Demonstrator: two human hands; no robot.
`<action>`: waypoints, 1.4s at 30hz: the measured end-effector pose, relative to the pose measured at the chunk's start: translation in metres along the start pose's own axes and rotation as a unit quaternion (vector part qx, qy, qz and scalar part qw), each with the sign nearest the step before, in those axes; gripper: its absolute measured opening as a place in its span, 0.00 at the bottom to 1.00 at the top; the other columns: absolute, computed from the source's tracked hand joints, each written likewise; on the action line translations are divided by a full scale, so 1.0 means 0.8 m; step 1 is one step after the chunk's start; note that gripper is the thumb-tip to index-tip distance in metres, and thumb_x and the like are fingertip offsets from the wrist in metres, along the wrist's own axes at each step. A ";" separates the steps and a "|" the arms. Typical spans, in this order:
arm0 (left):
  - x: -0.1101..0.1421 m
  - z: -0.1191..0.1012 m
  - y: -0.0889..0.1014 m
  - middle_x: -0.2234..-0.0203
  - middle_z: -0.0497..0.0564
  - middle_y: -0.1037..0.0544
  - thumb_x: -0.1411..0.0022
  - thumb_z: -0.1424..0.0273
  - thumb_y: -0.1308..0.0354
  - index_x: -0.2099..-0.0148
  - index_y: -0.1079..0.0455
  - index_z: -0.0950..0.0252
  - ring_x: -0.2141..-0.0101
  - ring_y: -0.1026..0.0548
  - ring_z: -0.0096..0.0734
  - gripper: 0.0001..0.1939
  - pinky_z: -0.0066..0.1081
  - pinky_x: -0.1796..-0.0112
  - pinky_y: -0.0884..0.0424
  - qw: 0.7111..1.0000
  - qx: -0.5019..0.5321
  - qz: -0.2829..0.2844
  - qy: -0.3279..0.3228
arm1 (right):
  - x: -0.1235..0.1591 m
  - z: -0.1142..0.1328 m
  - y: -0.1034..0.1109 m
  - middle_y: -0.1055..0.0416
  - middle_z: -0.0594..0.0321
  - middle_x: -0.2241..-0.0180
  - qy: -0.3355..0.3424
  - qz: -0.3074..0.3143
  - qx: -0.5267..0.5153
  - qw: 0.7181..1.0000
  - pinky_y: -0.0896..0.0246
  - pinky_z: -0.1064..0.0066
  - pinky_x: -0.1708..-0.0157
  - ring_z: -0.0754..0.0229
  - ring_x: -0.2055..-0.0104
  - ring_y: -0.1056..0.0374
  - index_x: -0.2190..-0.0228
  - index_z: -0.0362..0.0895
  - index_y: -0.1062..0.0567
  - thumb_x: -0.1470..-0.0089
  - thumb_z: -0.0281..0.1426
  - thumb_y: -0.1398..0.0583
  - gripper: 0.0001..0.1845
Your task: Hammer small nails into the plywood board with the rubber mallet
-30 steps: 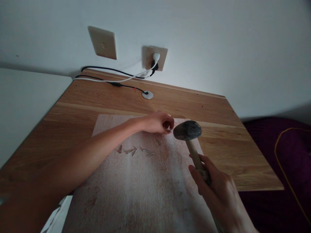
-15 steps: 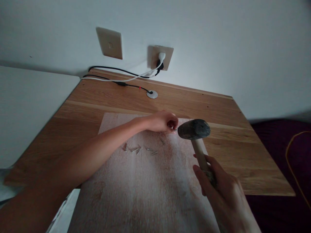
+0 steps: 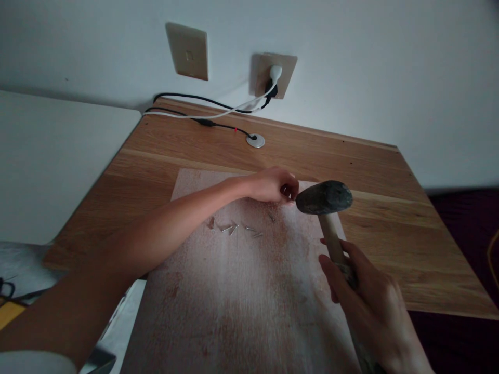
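My left hand [image 3: 275,185] rests at the far part of a worn, pinkish-brown wooden board [image 3: 218,291]. Its fingertips are pinched on a small nail, mostly hidden by the fingers. My right hand [image 3: 370,298] is wrapped round the pale wooden handle of a mallet [image 3: 325,198]. The mallet's dark head is right beside my left fingertips; whether it touches the nail I cannot tell. Several loose silvery nails [image 3: 234,228] lie scattered on the board, nearer me than my left hand.
Under the board is a wood-grain desk [image 3: 390,223] against a white wall. Black and white cables [image 3: 218,115] run along its back to a wall socket [image 3: 278,78] and a round cable grommet [image 3: 255,140]. A white panel [image 3: 66,166] stands to the left, dark purple fabric [image 3: 460,228] to the right.
The view has shifted, so the desk and wall appear higher and further right. My left hand keeps its pinch, and the mallet head stays close beside those fingertips.
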State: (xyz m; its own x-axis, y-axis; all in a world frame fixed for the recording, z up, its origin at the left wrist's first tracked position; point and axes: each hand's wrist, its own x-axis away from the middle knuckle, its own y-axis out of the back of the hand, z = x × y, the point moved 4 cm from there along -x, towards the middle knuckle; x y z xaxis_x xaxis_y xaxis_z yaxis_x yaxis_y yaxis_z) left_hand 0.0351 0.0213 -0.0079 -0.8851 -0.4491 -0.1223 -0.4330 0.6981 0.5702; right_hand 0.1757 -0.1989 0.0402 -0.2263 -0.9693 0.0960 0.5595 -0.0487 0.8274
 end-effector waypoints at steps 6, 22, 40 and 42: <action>0.001 0.001 0.001 0.73 0.45 0.25 0.44 0.77 0.33 0.65 0.20 0.66 0.70 0.28 0.26 0.03 0.30 0.64 0.37 1.000 0.000 -0.002 0.004 | 0.002 0.005 -0.001 0.36 0.75 0.82 0.000 0.003 -0.003 1.000 0.41 0.65 0.73 0.58 0.81 0.33 0.50 0.47 0.22 0.28 0.45 0.44 0.18; 0.003 0.000 0.001 0.72 0.46 0.24 0.41 0.75 0.33 0.64 0.20 0.66 0.70 0.28 0.27 0.01 0.31 0.63 0.36 1.000 0.020 -0.003 0.007 | 0.006 -0.002 0.000 0.37 0.75 0.83 -0.010 -0.017 -0.015 1.000 0.40 0.66 0.74 0.59 0.82 0.33 0.50 0.47 0.22 0.29 0.45 0.43 0.19; 0.003 0.003 -0.002 0.72 0.47 0.23 0.41 0.75 0.30 0.66 0.22 0.67 0.70 0.27 0.26 0.03 0.30 0.63 0.34 0.999 0.018 -0.033 -0.034 | 0.000 -0.023 0.006 0.35 0.74 0.81 -0.024 -0.036 -0.032 0.999 0.38 0.67 0.78 0.60 0.82 0.33 0.49 0.46 0.22 0.31 0.51 0.41 0.23; 0.003 0.003 -0.003 0.72 0.46 0.23 0.41 0.75 0.31 0.66 0.21 0.66 0.70 0.27 0.26 0.03 0.30 0.63 0.35 0.999 0.013 -0.042 -0.033 | -0.002 -0.023 0.006 0.36 0.74 0.82 -0.014 -0.034 -0.030 0.999 0.38 0.67 0.79 0.59 0.82 0.34 0.49 0.46 0.22 0.31 0.50 0.41 0.23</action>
State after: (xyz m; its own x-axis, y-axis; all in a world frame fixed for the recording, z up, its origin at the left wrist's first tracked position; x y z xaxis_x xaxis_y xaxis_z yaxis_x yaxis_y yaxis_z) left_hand 0.0335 0.0204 -0.0116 -0.8548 -0.4694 -0.2213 -0.5089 0.6744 0.5350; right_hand 0.1933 -0.2022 0.0337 -0.2870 -0.9563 0.0557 0.5890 -0.1303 0.7975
